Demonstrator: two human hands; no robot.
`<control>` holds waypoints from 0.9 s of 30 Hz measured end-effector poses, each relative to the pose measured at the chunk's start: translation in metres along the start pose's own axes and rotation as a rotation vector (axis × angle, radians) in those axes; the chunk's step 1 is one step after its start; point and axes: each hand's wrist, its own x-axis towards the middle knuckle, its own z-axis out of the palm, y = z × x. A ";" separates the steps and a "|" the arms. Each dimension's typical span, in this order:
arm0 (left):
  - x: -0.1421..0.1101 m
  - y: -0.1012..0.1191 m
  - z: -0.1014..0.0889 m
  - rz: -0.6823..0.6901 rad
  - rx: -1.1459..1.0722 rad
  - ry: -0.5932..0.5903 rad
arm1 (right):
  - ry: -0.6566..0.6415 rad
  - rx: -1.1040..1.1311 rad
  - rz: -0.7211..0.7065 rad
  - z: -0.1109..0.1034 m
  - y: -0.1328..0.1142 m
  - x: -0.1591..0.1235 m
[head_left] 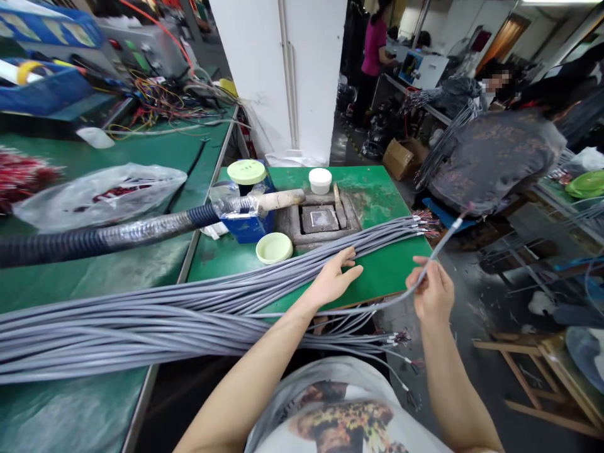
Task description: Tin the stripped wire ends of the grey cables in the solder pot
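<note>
Left hand point(333, 278) open, fingers spread, resting lightly on the upper strands of the grey cable bundle point(141, 321), no firm hold. Right hand point(431, 290) half closed, thumb and fingers pinching one grey cable point(401, 300) lifted apart from the rest; its end rises up and right, with a white sleeve point(457, 223) near the tip. Bundle runs across two green benches, from the left bench over to the right one, just in front of both hands. Far ends are fanned out at the right side of the green bench point(391, 201), with small colored wire tips point(427, 224) showing. A second group of ends point(396, 341) hangs past the bench's near edge, also with thin colored tips. So many cable ends look already stripped and tipped, and one cable is being handled on its own; how many are left can't be told from here. Beyond the cables sit a metal mold block point(321, 220), a blue tin point(245, 229), a white tub point(319, 180), and a pale green lid point(274, 248). A black corrugated hose point(94, 242) lies across the benches. Seated person in a patterned jacket point(495, 160) at right, another person in a pink top point(375, 47) farther back.
</note>
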 end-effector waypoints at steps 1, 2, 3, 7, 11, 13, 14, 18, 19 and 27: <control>-0.003 0.004 0.001 -0.001 -0.021 -0.012 | -0.088 -0.123 -0.005 -0.004 -0.002 -0.010; -0.008 0.008 0.001 -0.006 -0.062 -0.032 | -0.209 -0.257 -0.003 -0.009 -0.005 -0.020; -0.013 0.013 0.001 -0.011 -0.123 -0.059 | -0.341 -0.382 0.001 -0.012 -0.006 -0.029; -0.034 0.026 0.003 -0.038 -0.364 -0.039 | -0.711 -0.669 -0.019 -0.016 -0.007 -0.055; -0.045 0.018 0.001 -0.051 -0.460 0.130 | -0.873 -0.768 -0.060 -0.010 -0.009 -0.063; -0.049 0.011 -0.001 -0.055 -0.492 0.180 | -0.933 -0.796 -0.078 -0.006 -0.012 -0.063; -0.051 0.008 -0.002 -0.053 -0.500 0.203 | -0.967 -0.797 -0.079 -0.005 -0.013 -0.062; -0.060 0.003 -0.001 -0.064 -0.527 0.201 | -1.034 -0.609 0.046 0.003 -0.010 -0.058; -0.063 0.003 0.001 -0.073 -0.537 0.160 | -1.027 -0.519 0.115 0.007 -0.007 -0.057; -0.078 0.002 0.014 0.030 -0.496 0.191 | -0.884 0.130 0.517 0.049 0.012 -0.064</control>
